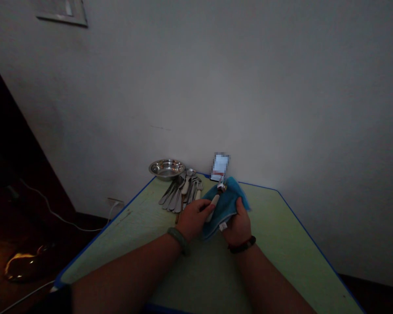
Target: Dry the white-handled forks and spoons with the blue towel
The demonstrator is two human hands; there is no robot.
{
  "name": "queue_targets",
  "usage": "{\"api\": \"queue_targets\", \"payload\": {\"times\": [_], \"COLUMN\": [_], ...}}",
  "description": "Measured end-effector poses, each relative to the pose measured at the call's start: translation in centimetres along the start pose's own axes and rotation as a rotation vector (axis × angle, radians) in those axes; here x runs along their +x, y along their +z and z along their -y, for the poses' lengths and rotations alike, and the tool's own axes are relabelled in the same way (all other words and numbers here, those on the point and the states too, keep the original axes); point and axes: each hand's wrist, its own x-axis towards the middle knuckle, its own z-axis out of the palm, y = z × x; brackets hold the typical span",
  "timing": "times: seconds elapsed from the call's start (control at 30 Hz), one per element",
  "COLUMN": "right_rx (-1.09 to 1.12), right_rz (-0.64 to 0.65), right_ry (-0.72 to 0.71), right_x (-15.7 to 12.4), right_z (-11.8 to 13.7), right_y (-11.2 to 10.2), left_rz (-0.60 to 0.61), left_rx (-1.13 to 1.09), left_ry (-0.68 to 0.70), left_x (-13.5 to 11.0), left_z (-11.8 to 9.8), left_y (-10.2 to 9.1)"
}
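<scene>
My left hand (193,218) is closed around the white handle of a piece of cutlery (213,206), whose metal end lies against a blue cloth (227,203). My right hand (238,224) grips that cloth from below, bunched around the utensil. Both hands hover over the green table (281,235) near its far edge. Just left of my hands lies a pile of several metal spoons and forks (181,192). Behind the pile stands a steel bowl (167,168).
A small upright card or box (220,166) leans against the white wall behind the cloth. The table has a blue rim. White cables (62,218) run over the dark floor at the left, by a wall socket (115,202).
</scene>
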Motion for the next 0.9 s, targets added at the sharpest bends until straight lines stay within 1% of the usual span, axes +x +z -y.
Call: {"api": "queue_targets", "payload": {"times": [0.13, 0.23, 0.3, 0.4, 0.43, 0.5, 0.57, 0.67, 0.73, 0.8, 0.9], "right_rx": [-0.027, -0.06, -0.089, -0.136, -0.151, -0.197, -0.238, -0.294, -0.341, -0.38, -0.404], "right_rz": [0.031, 0.054, 0.093, 0.176, 0.194, 0.201, 0.182, 0.148, 0.1, 0.054, 0.006], "right_ry": [0.059, 0.047, 0.053, 0.119, 0.12, 0.07, -0.016, -0.108, -0.174, -0.226, -0.244], "right_x": [-0.2, -0.2, -0.2, -0.1, -0.1, 0.0, 0.2, 0.4, 0.6, 0.7, 0.8], "right_z": [-0.8, -1.3, -1.6, -1.8, -1.9, -2.1, -2.3, -2.7, -2.8, -2.8, -2.7], "right_y": [0.2, 0.2, 0.1, -0.1, -0.2, -0.5, -0.7, -0.9, -1.0, -1.0, -1.1], "left_rz": [-0.035, -0.073, -0.127, -0.121, -0.113, -0.116, -0.133, -0.146, -0.17, -0.197, -0.218], "left_rx": [-0.044, -0.096, -0.125, -0.148, -0.148, -0.131, -0.086, 0.046, 0.167, 0.284, 0.412], "left_ry": [-0.016, -0.026, -0.046, -0.029, -0.018, -0.008, -0.002, 0.034, 0.093, 0.186, 0.295], "left_x": [0.0, 0.0, 0.1, 0.1, 0.1, 0.1, -0.1, -0.3, -0.4, -0.5, -0.8], "left_z": [0.0, 0.1, 0.3, 0.6, 0.6, 0.6, 0.5, 0.1, -0.3, -0.7, -1.2], "left_y": [0.0, 0.1, 0.3, 0.5, 0.6, 0.7, 0.7, 0.6, 0.4, 0.3, 0.3]}}
